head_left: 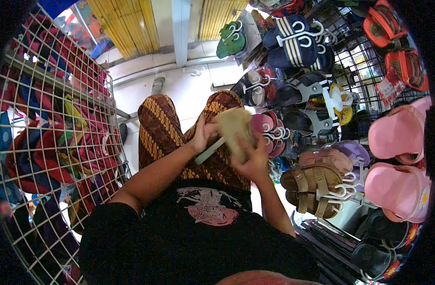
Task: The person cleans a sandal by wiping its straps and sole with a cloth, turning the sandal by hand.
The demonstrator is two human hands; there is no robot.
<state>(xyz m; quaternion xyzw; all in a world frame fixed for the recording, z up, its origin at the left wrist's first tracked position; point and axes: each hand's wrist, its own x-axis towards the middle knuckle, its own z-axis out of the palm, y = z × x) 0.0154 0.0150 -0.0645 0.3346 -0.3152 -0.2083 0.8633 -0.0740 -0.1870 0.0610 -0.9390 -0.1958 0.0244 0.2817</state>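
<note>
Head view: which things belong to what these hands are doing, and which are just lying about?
In use, it seems:
- beige item, too blurred to identify
- left hand, holding it
- right hand, against it

Just around:
- brown sandals
- pink clogs
- navy slides
- white hanger on the floor

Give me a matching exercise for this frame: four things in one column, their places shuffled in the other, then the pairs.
Things:
1. Beige item
2. Green slippers
3. Pink clogs
4. Loose white hanger

Places:
A. Far right of the picture
B. On the white floor
C. Between the left hand and the right hand
D. Near the top, right of the upright post

Pairs: 1-C, 2-D, 3-A, 4-B
</note>
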